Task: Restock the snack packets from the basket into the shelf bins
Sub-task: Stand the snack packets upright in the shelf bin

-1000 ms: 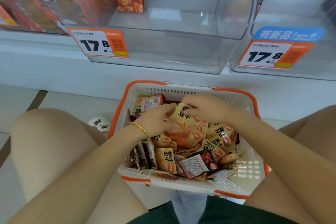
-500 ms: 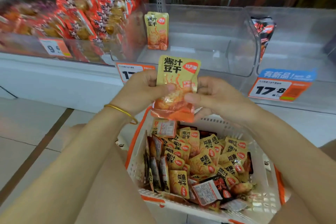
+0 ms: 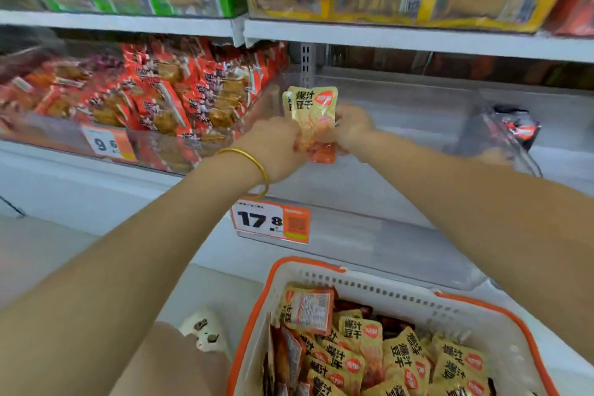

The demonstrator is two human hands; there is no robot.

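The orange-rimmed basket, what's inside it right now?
Yellow snack packets fill the basket; one flipped packet shows its back label. They cover the basket floor, so anything beneath is hidden.

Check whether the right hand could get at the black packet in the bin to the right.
Probably not directly: the right hand grips the yellow packet, and a clear bin wall stands between it and the black packet.

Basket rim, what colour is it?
Orange, running round a white slotted basket; the head view shows it best.
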